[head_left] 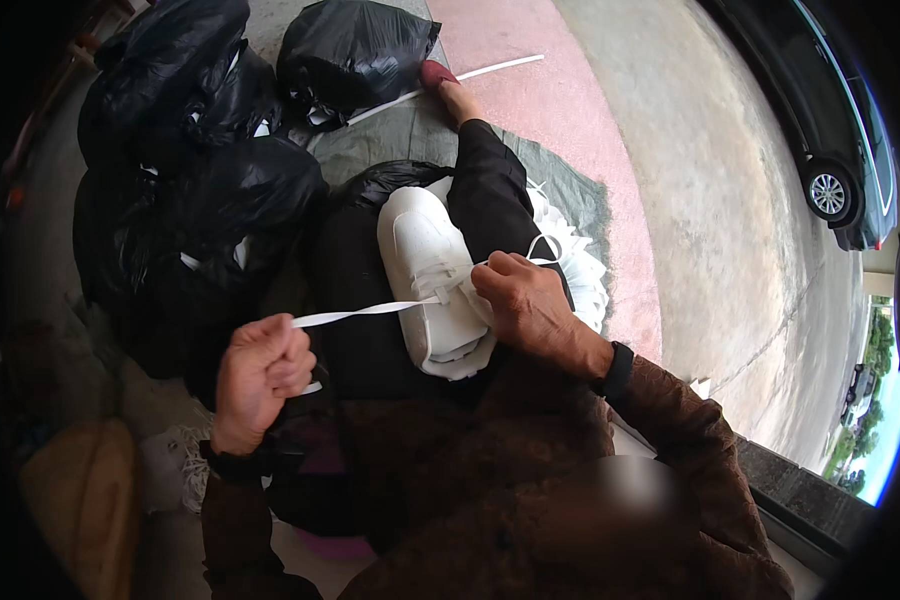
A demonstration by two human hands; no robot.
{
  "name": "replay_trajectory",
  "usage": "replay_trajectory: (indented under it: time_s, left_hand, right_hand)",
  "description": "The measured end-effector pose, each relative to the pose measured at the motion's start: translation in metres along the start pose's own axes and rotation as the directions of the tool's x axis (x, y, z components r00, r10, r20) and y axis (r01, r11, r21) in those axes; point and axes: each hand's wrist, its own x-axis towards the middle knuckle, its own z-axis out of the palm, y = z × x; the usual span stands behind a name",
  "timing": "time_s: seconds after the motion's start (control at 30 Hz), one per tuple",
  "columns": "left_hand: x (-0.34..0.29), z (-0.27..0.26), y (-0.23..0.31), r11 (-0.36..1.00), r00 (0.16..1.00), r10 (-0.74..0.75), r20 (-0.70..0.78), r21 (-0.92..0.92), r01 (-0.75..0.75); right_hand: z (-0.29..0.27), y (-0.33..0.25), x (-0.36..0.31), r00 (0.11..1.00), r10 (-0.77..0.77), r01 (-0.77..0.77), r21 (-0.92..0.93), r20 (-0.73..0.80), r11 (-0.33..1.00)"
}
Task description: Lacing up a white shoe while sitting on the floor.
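Observation:
A white shoe (pixel 422 240) lies across my lap, its toe pointing away from me and its heel opening near my body. White lace crosses its upper. My left hand (pixel 260 378) is closed on one end of the shoelace (pixel 362 312), which runs taut from the eyelets out to the left. On the shoe's right side, my right hand (pixel 532 305) is closed, with another lace length looping out by its knuckles. The fingertips of that hand are turned away, so their exact hold on the lace is partly hidden.
Several stuffed black plastic bags (pixel 210 200) crowd the left, and another black bag (pixel 345 60) stands ahead. White pieces (pixel 582 265) are heaped beside my right leg on a green-grey sheet (pixel 370 145). Loose white laces (pixel 195 460) lie lower left. A dark car (pixel 850 150) is at far right.

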Motion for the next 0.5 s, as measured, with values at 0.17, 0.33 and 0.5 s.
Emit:
replay_trajectory:
  time_s: [0.17, 0.33, 0.5]
  left_hand:
    - [-0.069, -0.06, 0.047, 0.829, 0.66, 0.227, -0.716, -0.214, -0.517]
    - [-0.079, -0.153, -0.013, 0.721, 0.811, 0.411, -0.416, -0.396, -0.568]
    - [0.011, 0.006, -0.069, 0.934, 0.864, 0.338, -0.373, 0.247, -0.259]
  right_hand:
    - [-0.008, -0.01, 0.024, 0.951, -0.21, 0.256, -0.198, 0.226, 0.946]
    - [0.015, -0.01, 0.039, 0.956, -0.192, 0.193, 0.018, 0.22, 0.981]
    - [0.005, -0.008, 0.017, 0.982, 0.161, -0.173, 0.131, 0.096, 0.976]
